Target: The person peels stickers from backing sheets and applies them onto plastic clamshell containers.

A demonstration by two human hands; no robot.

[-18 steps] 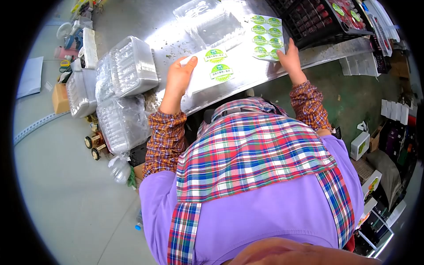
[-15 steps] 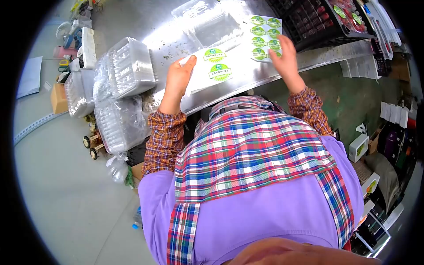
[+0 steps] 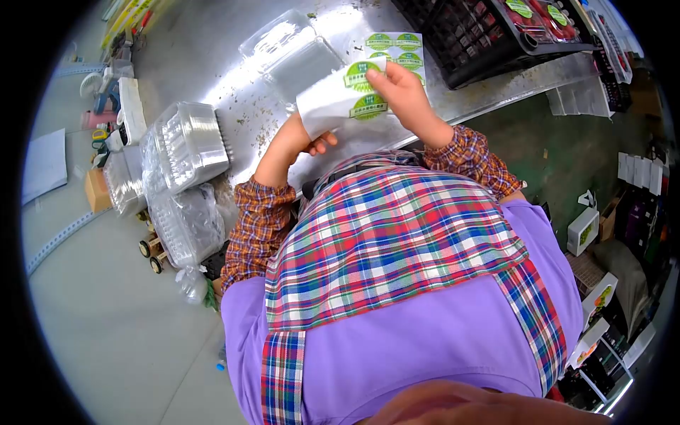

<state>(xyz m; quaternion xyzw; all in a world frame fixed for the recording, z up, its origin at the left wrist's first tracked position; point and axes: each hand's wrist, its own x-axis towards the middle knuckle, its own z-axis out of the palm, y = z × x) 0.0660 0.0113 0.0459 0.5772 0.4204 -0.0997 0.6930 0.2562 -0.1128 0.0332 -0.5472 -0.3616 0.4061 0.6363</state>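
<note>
A white sticker sheet [image 3: 327, 106] with two round green labels is held above the metal table, bent along its length. My right hand [image 3: 411, 103] pinches its right end, thumb on top beside the upper green label. My left hand [image 3: 289, 145] is at the sheet's lower left, partly hidden by it, with curled fingertips showing below the edge. A second sheet [image 3: 418, 44] of green round stickers lies on the table behind my right hand. Beyond the held sheet is an open clear plastic clamshell box [image 3: 301, 64].
Stacked clear plastic boxes [image 3: 188, 145] in bags stand at the table's left. A black crate [image 3: 471, 46] at the back right holds packs of red fruit [image 3: 542, 18] with green labels. The metal table's front edge [image 3: 489, 106] runs before me.
My right hand has moved left from the second sheet to the held sheet and pinches its right end. My left thumb has gone from the sheet's top; the sheet is now bent.
</note>
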